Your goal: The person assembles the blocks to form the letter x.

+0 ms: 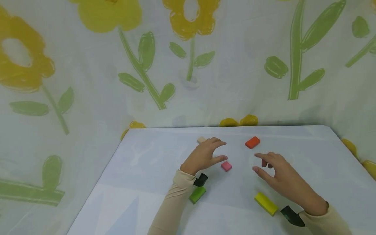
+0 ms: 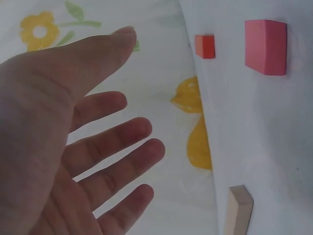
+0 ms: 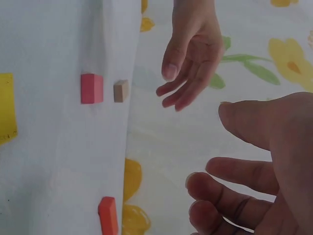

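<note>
My left hand [image 1: 204, 156] is held over the table with fingers relaxed and nothing in its grasp. Just beyond its thumb lies a pink block [image 1: 226, 166], and a pale wooden block [image 1: 201, 139] is partly hidden behind its knuckles. A green block [image 1: 197, 195] lies beside the left forearm. Across from it, my right hand [image 1: 279, 174] hovers with thumb and fingers apart, holding nothing. An orange-red block [image 1: 253, 142] lies beyond its fingertips, and a yellow block [image 1: 265, 204] rests nearer me, by the right wrist.
The white table [image 1: 141, 156] reaches back to a curtain [image 1: 235, 81] printed with yellow flowers and green leaves, which also runs down the left side. Dark wrist-camera pieces [image 1: 292, 216] stick out under both wrists.
</note>
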A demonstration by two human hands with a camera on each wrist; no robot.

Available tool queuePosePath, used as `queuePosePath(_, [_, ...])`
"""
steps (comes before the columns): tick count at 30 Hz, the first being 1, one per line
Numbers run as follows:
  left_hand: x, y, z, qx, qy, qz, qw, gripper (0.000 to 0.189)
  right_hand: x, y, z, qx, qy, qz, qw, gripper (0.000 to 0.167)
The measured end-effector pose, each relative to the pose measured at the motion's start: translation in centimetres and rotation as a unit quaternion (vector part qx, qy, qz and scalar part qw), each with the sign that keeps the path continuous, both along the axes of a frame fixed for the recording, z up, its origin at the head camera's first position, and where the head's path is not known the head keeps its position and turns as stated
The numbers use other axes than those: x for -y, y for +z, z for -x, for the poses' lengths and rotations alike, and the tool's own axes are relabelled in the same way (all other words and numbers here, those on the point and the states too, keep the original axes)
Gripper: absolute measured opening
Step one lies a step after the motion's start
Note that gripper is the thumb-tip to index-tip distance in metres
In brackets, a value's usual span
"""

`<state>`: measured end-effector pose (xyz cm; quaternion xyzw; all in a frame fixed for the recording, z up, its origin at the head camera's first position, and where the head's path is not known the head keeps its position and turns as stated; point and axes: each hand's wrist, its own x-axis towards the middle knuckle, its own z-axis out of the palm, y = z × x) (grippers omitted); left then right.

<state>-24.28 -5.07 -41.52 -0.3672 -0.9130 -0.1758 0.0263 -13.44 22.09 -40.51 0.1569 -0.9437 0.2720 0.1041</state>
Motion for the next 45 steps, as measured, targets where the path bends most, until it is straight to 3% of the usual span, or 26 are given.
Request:
queuePosePath(19, [-0.6,-0.9,-0.2,0.047,-0.017,0.051,0.9975,0.047,0.9,-1.5,-0.9,0.111,0.015,-0.070,0.9912,0.056])
queuePosePath(26, [-0.8,-1.5,-0.1,0.040,-0.021,0.069,0.9966,0.047,1.2,-1.6,-0.8,0.148,0.010,-0.081,0.9857,0.056])
queuePosePath(35, [-1.2,-2.0,-0.2,0.070,-0.014,0.081,0.9942,0.047,1.1,-1.9,-0.6,0.226,-0.003,-0.100,0.9690,0.061])
queuePosePath(40, [-1.3,-2.3,-0.1,0.081,-0.008,0.091,0.9925,0.048,1.1,-2.4,-0.4,0.251,0.002,-0.109,0.9618,0.055])
queuePosePath(45, [-1.4,-2.6,0.1,0.087,-0.011,0.094,0.9917,0.047,0.7,-2.7,-0.7,0.252,0.012,-0.113,0.9610,0.044])
